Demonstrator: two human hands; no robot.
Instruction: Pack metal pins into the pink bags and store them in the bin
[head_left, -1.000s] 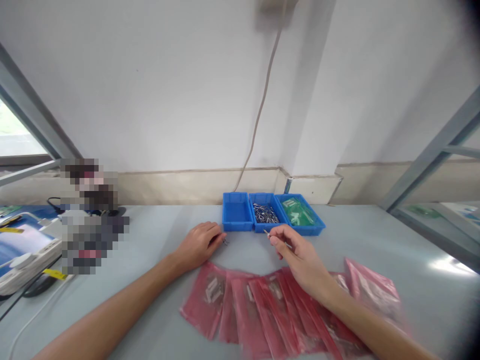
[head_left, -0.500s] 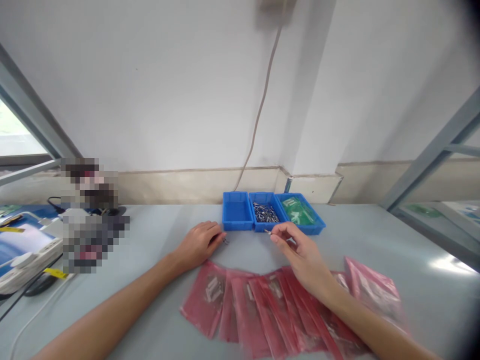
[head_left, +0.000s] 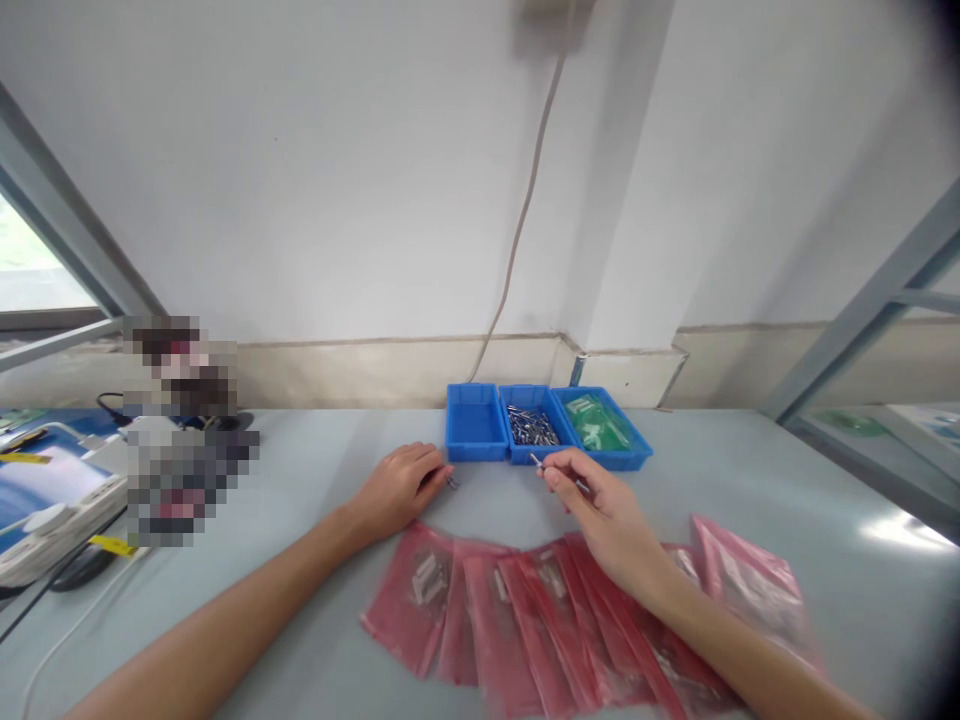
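My right hand (head_left: 596,495) is raised above the table in front of the blue bins, thumb and forefinger pinching a small metal screw (head_left: 535,460) whose thin end points up and left. Resting on the table to the left, my left hand (head_left: 405,485) has its fingers curled together. Small shiny metal pieces (head_left: 452,483) show at its thumb tip; whether they are gripped or lie on the table is unclear. Beyond the right hand, the middle blue bin (head_left: 531,457) holds many loose metal screws (head_left: 534,427).
Left of the screws stands an empty blue bin (head_left: 477,452); the right-hand blue bin (head_left: 637,455) contains green plastic bags (head_left: 600,422). Pink plastic bags (head_left: 499,640) with small parts inside fan out under my right forearm. A white power strip (head_left: 67,525) with cables lies far left.
The screw in my right fingertips has tipped from nearly level to pointing more upward. My left hand has stayed in place.
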